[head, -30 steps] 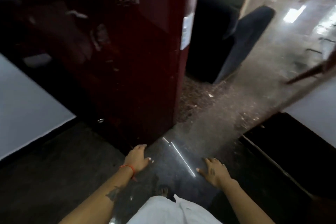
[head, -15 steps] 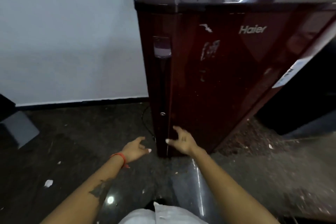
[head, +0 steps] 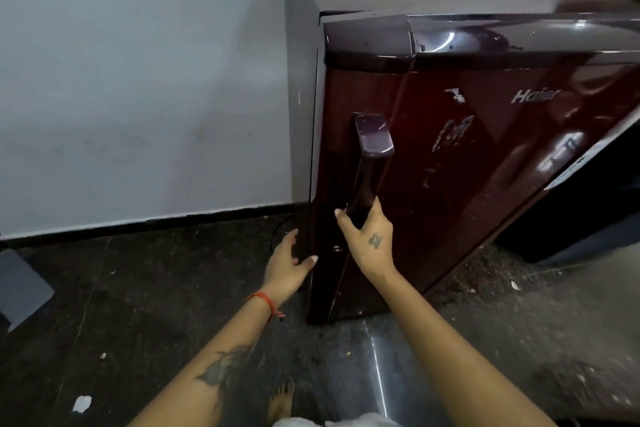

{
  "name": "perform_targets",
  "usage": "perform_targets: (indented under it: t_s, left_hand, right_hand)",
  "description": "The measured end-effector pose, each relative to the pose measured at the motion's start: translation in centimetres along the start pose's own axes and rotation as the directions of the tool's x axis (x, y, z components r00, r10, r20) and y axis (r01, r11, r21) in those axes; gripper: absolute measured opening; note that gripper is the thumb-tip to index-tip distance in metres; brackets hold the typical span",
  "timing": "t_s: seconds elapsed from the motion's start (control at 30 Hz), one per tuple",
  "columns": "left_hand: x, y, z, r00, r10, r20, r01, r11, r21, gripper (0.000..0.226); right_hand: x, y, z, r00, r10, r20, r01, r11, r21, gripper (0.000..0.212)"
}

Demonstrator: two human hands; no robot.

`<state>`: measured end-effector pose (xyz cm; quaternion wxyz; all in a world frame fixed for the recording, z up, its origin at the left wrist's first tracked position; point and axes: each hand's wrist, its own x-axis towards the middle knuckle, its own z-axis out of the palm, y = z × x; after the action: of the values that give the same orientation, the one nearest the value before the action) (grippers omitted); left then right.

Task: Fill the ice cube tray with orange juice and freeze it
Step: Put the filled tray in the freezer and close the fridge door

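A dark red Haier fridge (head: 485,156) stands against the white wall, its door closed. A long vertical door handle (head: 367,166) runs down the door's left side. My right hand (head: 369,239) wraps around the lower part of that handle. My left hand (head: 285,265) hovers open just left of the door's edge, fingers apart, holding nothing. No ice cube tray or orange juice is in view.
A white wall (head: 138,80) with a black skirting runs behind. The floor (head: 121,322) is dark stone with scraps of litter. A grey object (head: 20,288) sits at the far left. A dark item (head: 588,218) stands right of the fridge. My bare foot (head: 280,402) shows below.
My view has swung left and closer to the fridge front. My right hand rose from near the floor and took hold of the door handle; my left hand moved up beside the door's edge.
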<state>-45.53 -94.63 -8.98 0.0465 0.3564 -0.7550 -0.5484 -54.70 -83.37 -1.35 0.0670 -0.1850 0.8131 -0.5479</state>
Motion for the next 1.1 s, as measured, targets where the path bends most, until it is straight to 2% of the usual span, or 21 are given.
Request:
perform_targets:
  t_s: [0.07, 0.17, 0.23, 0.3, 0.4, 0.53, 0.63, 0.73, 0.9, 0.97, 1.03, 1.1]
  left_hand:
    - [1.6, 1.1, 0.1, 0.996, 0.089, 0.002, -0.089, 0.995, -0.053, 0.091]
    - [3.2, 1.7, 0.6, 0.967, 0.212, 0.141, -0.19, 0.97, -0.151, 0.108]
    - [3.5, 1.4, 1.0, 0.949, 0.214, 0.23, -0.166, 0.963, -0.21, 0.114]
    - [3.5, 0.9, 1.0, 0.949, 0.191, 0.25, -0.127, 0.959, -0.254, 0.114]
    - [3.5, 0.4, 0.7, 0.95, 0.188, 0.251, -0.122, 0.959, -0.255, 0.107]
    - [3.2, -0.6, 0.1, 0.971, 0.16, 0.179, -0.15, 0.986, -0.068, 0.086]
    - [1.3, -1.5, 0.6, 0.954, 0.188, 0.234, -0.2, 0.979, 0.031, 0.083]
    - [-1.9, -2.5, 2.1, 0.933, 0.243, 0.265, -0.266, 0.962, 0.054, 0.073]
    - [-7.8, -3.0, 5.6, 0.892, 0.313, 0.326, -0.343, 0.939, 0.037, 0.057]
    - [-10.2, -3.1, 7.1, 0.881, 0.315, 0.352, -0.351, 0.935, 0.042, 0.05]
    - [-12.7, -2.9, 8.6, 0.868, 0.294, 0.401, -0.342, 0.938, 0.054, 0.048]
    - [-15.1, -2.7, 10.1, 0.846, 0.275, 0.456, -0.337, 0.94, 0.059, 0.049]
  right_hand:
    - [0.1, 0.1, 0.4, 0.999, 0.015, -0.041, -0.014, 1.0, 0.017, 0.031]
    - [0.0, 0.4, 1.0, 0.995, 0.014, -0.095, -0.01, 0.999, 0.045, 0.023]
    - [-0.1, 0.4, 1.1, 0.993, 0.031, -0.111, -0.028, 0.999, 0.033, 0.026]
    - [-0.1, 0.2, 1.2, 0.99, 0.051, -0.129, -0.048, 0.999, 0.027, 0.029]
    - [-0.6, -0.3, 1.4, 0.982, 0.052, -0.179, -0.045, 0.998, 0.044, 0.022]
    - [-3.3, 0.3, 0.2, 0.961, 0.044, -0.274, -0.025, 0.997, 0.071, 0.017]
    - [-6.3, 1.5, -1.7, 0.94, 0.083, -0.329, -0.06, 0.995, 0.08, 0.017]
    - [-9.5, 2.5, -4.1, 0.916, 0.08, -0.394, -0.058, 0.996, 0.067, 0.02]
    - [-15.2, 3.4, -8.7, 0.901, 0.092, -0.424, -0.094, 0.995, 0.017, 0.012]
    - [-18.1, 3.8, -10.3, 0.882, 0.142, -0.45, -0.17, 0.985, -0.021, 0.03]
    - [-21.5, 4.1, -11.5, 0.83, 0.188, -0.526, -0.232, 0.973, -0.018, 0.05]
    - [-24.8, 4.2, -12.2, 0.804, 0.192, -0.563, -0.217, 0.976, 0.023, 0.057]
